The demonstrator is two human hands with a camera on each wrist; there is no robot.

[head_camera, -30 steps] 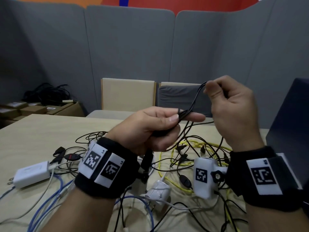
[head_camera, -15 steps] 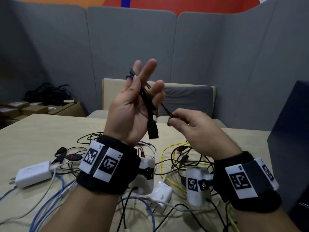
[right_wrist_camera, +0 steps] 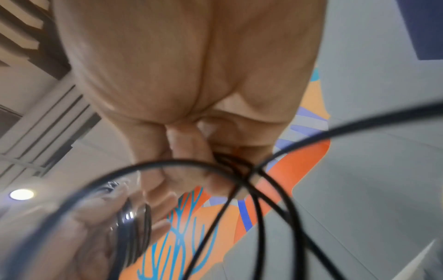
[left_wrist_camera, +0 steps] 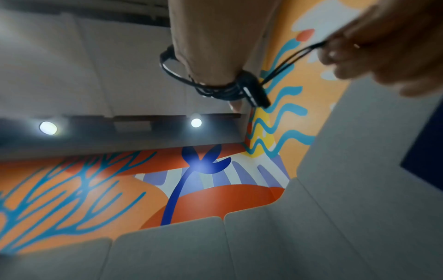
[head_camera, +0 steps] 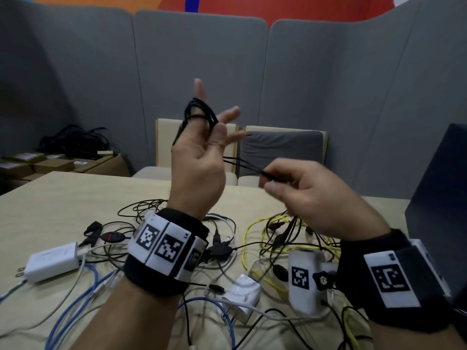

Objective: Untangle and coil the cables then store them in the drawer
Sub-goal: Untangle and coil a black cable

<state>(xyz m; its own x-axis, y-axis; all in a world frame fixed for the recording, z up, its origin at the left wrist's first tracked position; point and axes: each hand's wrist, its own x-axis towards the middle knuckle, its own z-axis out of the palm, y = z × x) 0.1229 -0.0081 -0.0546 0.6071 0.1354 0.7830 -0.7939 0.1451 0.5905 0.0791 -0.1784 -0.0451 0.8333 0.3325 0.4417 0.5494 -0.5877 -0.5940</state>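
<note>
A thin black cable (head_camera: 199,109) is wound in several loops round the raised fingers of my left hand (head_camera: 212,127), whose thumb presses on the loops while the other fingers spread upward. In the left wrist view the coil (left_wrist_camera: 215,89) shows a black connector (left_wrist_camera: 255,93) hanging from it. Two strands (head_camera: 242,164) run right to my right hand (head_camera: 298,188), which pinches them between thumb and fingertips. In the right wrist view the black cable (right_wrist_camera: 239,166) leaves the pinch and loops close to the lens. Both hands are above the table (head_camera: 75,195).
Under the hands lies a tangle: a yellow cable (head_camera: 255,228), blue cables (head_camera: 75,304), a white charger (head_camera: 50,261), a white adapter (head_camera: 243,293) and thin black leads. A dark blue cabinet (head_camera: 439,198) stands at the right, cartons (head_camera: 58,162) at the far left, chairs (head_camera: 280,145) behind.
My left hand has risen and turned upright with fingers spread, the cable now looped round them. My right hand has dropped from upper right to beside the left, still pinching the cable.
</note>
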